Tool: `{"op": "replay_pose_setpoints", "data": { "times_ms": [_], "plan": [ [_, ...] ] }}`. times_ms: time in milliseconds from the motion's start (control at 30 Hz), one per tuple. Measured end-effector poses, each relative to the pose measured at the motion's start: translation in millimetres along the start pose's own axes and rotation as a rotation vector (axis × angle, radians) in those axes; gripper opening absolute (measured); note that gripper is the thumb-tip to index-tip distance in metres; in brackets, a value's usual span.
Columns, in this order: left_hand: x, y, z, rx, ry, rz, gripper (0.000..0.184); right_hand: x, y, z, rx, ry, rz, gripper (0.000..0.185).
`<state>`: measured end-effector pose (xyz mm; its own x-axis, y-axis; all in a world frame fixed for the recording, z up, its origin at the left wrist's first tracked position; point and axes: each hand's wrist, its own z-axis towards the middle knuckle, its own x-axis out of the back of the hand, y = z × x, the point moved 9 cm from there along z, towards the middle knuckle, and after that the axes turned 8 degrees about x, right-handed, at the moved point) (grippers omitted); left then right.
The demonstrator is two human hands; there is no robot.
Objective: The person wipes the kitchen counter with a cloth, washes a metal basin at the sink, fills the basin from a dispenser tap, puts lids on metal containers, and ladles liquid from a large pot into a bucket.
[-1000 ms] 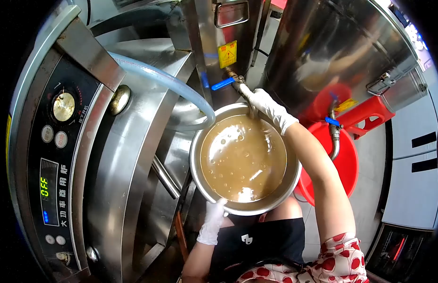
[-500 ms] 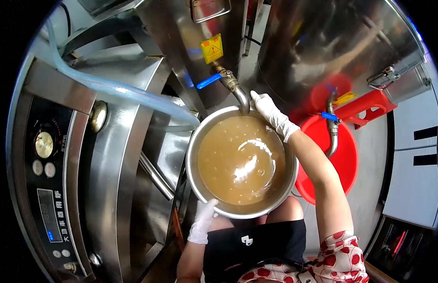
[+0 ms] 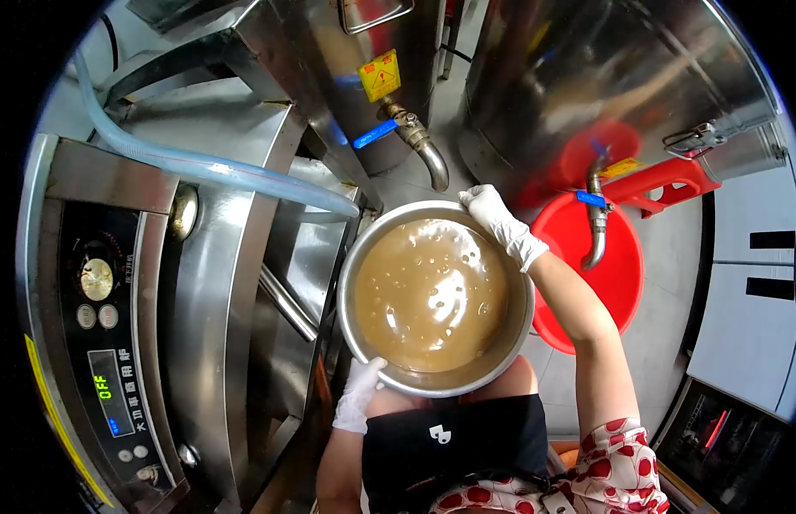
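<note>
A wide steel basin (image 3: 524,330) holds cloudy tan liquid (image 3: 428,291) with bubbles and bright reflections on its surface. My left hand (image 3: 359,394), in a white glove, grips the near left rim with the thumb over the edge. On the far right rim, my gloved right hand (image 3: 502,224) is closed around the edge. Just beyond the basin, a curved metal spout (image 3: 431,163) with a blue valve handle (image 3: 375,134) comes out of a steel tank (image 3: 316,56). No stream shows at the spout.
To the right stands a red tub (image 3: 616,287) under a second tap (image 3: 596,224) on a large steel tank (image 3: 578,77). A steel cooker (image 3: 205,343) with a control panel (image 3: 98,325) fills the left. A clear hose (image 3: 218,167) crosses it. White cabinets (image 3: 753,325) stand far right.
The basin has come away from the spout, slightly toward me, and the spout end is now outside its rim. My right hand has closed on the rim. The panel display now reads OFF.
</note>
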<state>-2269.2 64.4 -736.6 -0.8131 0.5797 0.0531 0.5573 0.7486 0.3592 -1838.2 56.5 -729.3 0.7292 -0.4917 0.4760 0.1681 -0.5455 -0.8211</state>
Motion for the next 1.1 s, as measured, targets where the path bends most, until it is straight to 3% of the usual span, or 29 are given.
{"op": "replay_pose_setpoints", "data": {
  "times_ms": [267,367,567,867,1000,1100],
  "plan": [
    [3,6,-77,-0.044,-0.062,-0.045,0.028,37,-64,-68,-0.064,-0.032,0.126,0.02],
    [-8,30,-143,0.058,-0.002,-0.094,0.028,65,-90,-91,-0.077,-0.003,0.156,0.019],
    [3,43,-194,-0.053,-0.071,0.08,0.029,133,-153,-141,-0.09,0.048,0.189,0.018],
    [-9,104,-338,-0.023,-0.1,0.179,0.02,220,-228,-201,-0.108,0.143,0.243,0.016],
    [-7,125,-374,-0.016,-0.142,0.289,0.025,254,-257,-231,-0.13,0.2,0.238,0.018],
    [-11,145,-401,-0.04,-0.157,0.287,0.014,272,-276,-251,-0.159,0.229,0.273,0.016]
  ]
}}
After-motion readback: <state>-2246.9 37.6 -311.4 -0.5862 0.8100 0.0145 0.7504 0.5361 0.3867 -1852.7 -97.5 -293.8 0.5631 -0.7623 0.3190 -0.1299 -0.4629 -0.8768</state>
